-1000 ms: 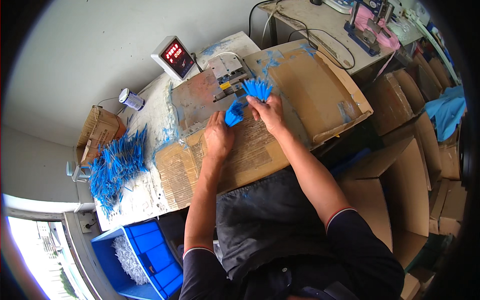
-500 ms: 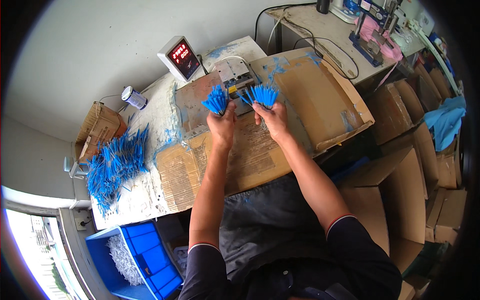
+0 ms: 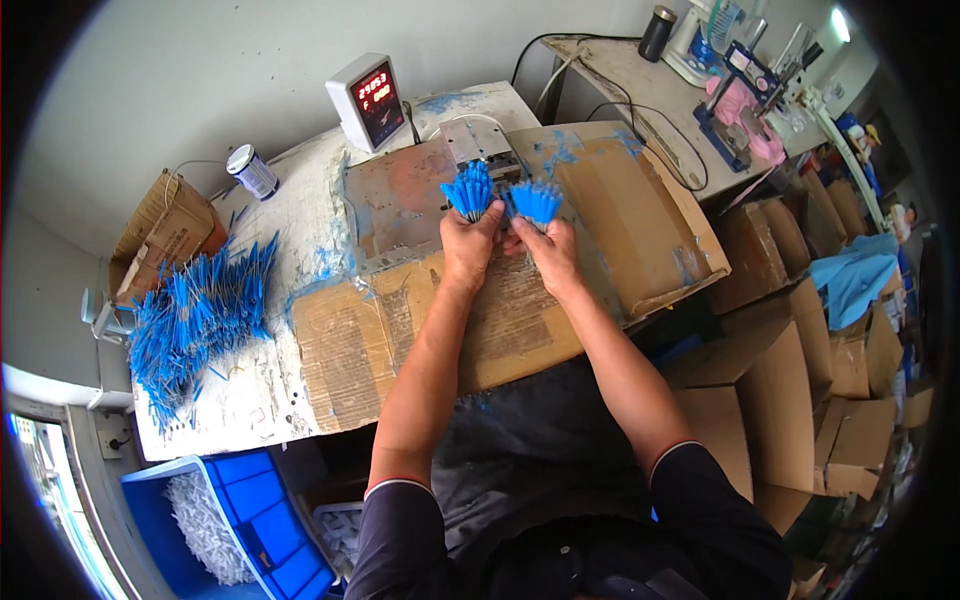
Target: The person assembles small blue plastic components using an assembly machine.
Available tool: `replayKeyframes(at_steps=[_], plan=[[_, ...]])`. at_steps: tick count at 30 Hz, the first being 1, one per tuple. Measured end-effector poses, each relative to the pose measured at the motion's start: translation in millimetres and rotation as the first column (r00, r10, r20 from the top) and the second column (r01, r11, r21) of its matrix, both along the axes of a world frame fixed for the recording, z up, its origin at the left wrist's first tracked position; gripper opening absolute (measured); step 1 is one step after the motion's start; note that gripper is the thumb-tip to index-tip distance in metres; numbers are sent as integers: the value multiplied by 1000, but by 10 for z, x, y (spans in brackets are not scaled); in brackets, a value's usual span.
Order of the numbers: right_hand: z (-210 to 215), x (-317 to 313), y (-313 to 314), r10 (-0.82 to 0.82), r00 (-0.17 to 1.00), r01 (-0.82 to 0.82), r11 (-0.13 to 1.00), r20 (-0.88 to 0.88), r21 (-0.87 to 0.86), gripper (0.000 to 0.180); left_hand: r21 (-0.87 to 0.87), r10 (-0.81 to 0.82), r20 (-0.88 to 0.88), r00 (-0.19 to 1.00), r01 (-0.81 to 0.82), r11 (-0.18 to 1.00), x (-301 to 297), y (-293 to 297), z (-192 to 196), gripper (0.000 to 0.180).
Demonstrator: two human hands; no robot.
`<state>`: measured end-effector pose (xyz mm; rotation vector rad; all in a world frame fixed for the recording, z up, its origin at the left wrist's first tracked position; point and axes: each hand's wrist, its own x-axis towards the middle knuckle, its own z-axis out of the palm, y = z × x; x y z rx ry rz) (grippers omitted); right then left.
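My left hand (image 3: 466, 248) is closed round a bundle of thin blue-ended sticks (image 3: 467, 190), their blue ends fanned upward. Close beside it, my right hand (image 3: 552, 256) grips a second bundle of blue-ended sticks (image 3: 537, 200). Both hands are over the cardboard-covered front of the worktable, just before a small metal block fixture (image 3: 478, 138). The fingers of the two hands nearly meet, and whether they touch cannot be made out. Over on the left of the table lies a large heap of the same sticks (image 3: 205, 310).
A white display box (image 3: 366, 102) with red digits stands at the back, left of the fixture. A can (image 3: 252, 172) and a brown carton (image 3: 165, 237) are near the wall. Below left sits a blue bin (image 3: 255, 515) of white pieces. Open cardboard boxes (image 3: 770, 390) crowd the right.
My two hands have come closer together, the left one moving right. A few sticks that pointed left from my right hand no longer stand apart. The whole view has shifted slightly.
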<state>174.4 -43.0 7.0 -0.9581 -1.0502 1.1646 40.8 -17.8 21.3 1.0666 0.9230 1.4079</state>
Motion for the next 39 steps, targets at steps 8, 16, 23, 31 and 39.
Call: replayKeyframes(at_steps=[8, 16, 23, 31, 39], plan=[[52, -23, -52, -463, 845, 480, 877, -268, -2, 11, -128, 23, 261, 965, 11, 992, -213, 12, 107, 13], [214, -114, -32, -7, 988, 9, 1000, 154, -13, 9, -126, -150, 195, 969, 177, 976, -170, -11, 12, 9], [229, -122, -55, -55, 986, 70, 994, 156, -87, 13, -141, -142, 289, 947, 189, 972, -151, -15, 52, 7], [236, -172, 217, -121, 985, 147, 963, 125, -225, 21, 4, 442, 63, 895, -444, 896, -292, 189, -21, 7], [186, -326, 365, -220, 947, 279, 923, 234, -264, 25, 2, 476, 60, 877, -477, 879, -320, 219, -23, 6]])
